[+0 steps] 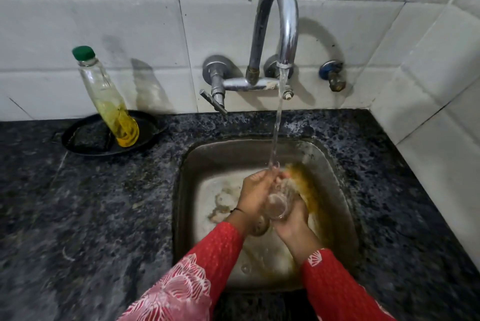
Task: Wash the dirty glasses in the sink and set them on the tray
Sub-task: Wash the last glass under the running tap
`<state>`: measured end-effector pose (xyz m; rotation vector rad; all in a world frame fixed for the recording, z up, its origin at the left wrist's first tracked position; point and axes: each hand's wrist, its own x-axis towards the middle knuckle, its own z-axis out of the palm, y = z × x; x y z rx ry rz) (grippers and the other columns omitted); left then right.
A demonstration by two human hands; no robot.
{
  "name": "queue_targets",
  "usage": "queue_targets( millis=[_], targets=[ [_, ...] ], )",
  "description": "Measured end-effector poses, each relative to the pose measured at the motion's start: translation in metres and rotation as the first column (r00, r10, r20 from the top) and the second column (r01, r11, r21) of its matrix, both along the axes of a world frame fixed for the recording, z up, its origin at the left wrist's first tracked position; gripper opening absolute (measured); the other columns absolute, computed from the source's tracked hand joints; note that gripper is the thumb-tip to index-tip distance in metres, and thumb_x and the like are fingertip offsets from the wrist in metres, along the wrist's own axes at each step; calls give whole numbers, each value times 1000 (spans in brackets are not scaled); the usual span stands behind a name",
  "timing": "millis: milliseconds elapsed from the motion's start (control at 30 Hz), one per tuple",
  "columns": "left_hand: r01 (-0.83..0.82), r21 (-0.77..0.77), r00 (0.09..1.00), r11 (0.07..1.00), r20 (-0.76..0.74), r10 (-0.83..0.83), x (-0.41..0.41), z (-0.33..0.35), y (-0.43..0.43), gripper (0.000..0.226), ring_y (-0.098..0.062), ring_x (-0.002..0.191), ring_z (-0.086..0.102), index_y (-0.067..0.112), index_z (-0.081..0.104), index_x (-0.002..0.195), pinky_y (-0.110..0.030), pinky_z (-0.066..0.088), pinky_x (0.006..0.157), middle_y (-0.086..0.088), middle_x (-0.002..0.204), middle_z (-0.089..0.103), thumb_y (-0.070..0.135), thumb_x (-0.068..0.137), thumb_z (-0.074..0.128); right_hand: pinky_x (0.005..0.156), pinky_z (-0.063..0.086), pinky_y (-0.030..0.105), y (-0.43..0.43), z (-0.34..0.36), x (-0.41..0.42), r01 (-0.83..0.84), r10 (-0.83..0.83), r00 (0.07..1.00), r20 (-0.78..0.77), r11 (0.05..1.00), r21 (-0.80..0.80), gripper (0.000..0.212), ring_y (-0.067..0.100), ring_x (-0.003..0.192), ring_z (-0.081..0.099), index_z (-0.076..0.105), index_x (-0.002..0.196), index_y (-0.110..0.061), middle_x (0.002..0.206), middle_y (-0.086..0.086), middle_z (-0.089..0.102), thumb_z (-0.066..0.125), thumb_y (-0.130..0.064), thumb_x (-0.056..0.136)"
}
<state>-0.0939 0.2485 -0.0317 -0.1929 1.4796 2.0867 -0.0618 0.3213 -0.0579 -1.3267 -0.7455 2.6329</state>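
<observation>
- Here, lower centre, the right hand (pixel 291 214) grips the glass (pixel 279 199) over the sink (pixel 335 164).
- Left hand (pixel 255 190) fingers curl on its upper end under the stream (pixel 276 133).
- Wet glass may slip and crack.

My one head camera looks forward and steeply down, close over the sink (pixel 202 164), the tap (pixel 275 34) at twelve o'clock.
</observation>
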Motion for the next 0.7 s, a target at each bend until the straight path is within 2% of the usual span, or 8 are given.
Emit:
queue_targets(
  millis=[100, 200, 267, 333, 467, 533, 600, 700],
  targets=[
    [20, 175, 981, 984, 187, -53, 13, -12, -12, 33, -25, 98, 65, 15, 57, 121, -36, 51, 83, -17, 119, 64, 26, 90, 60, 69, 54, 37, 1, 5, -5, -113, 114, 994, 1, 990, 90, 43, 30, 83, 66, 67, 101, -11, 95, 16, 69, 42, -45, 92],
    [174, 288, 930, 942, 265, -254, 23, -15, -34, 46, -24, 97, 63, 15, 57, 127, -36, 52, 79, -11, 114, 67, 40, 88, 57, 84, 54, 42, -2, 14, -13, -283, 306, 952, 16, 857, 432, 36, 32, 95, 65, 68, 103, -16, 104, 15, 69, 53, -46, 89],
    [211, 290, 914, 934, 281, -293, 25, -13, -44, 49, -27, 97, 64, 12, 55, 128, -41, 54, 84, -15, 114, 66, 41, 89, 56, 79, 49, 32, -3, 25, -20, -345, 442, 896, 34, 646, 681, 16, 25, 88, 61, 65, 88, -19, 92, 10, 66, 54, -30, 93],
    [243, 173, 938, 955, 210, -276, 23, -6, -46, 41, -26, 94, 68, 12, 57, 122, -38, 57, 81, -14, 109, 69, 38, 90, 56, 64, 43, 19, -2, 39, -29, -368, 541, 833, 114, 388, 845, 20, 10, 76, 56, 59, 73, -22, 77, 2, 61, 56, -20, 93],
    [148, -363, 965, 920, -152, -215, 14, 7, -42, 48, -5, 75, 60, 20, 43, 122, -5, 47, 58, 2, 93, 62, 23, 82, 71, 54, 34, 24, 6, 59, -43, -407, 590, 687, 424, -171, 897, 27, -1, 51, 45, 53, 63, -22, 55, -9, 48, 58, -25, 90],
    [124, -396, 955, 910, -200, -218, 10, 9, -43, 61, -5, 83, 60, 17, 40, 127, -12, 52, 70, 7, 97, 60, 21, 78, 75, 55, 38, 25, 11, 70, -44, -440, 621, 652, 435, -157, 884, 28, 4, 51, 48, 54, 62, -21, 55, -9, 50, 59, -23, 90],
    [207, -304, 951, 930, -163, -265, 7, 12, -45, 55, -14, 93, 64, 20, 46, 125, -30, 56, 82, 2, 105, 64, 22, 78, 75, 60, 45, 22, 16, 80, -38, -428, 692, 650, 313, -8, 904, 25, 4, 54, 55, 60, 64, -21, 59, -5, 58, 61, -16, 89],
    [336, 37, 942, 941, -34, -335, 5, 24, -56, 30, -21, 84, 67, 23, 58, 109, -37, 57, 76, -4, 98, 67, 17, 81, 68, 65, 48, 20, 25, 83, -26, -367, 751, 658, 53, 259, 893, 20, 9, 59, 58, 67, 68, -13, 60, 0, 63, 62, -6, 86]
  ],
)
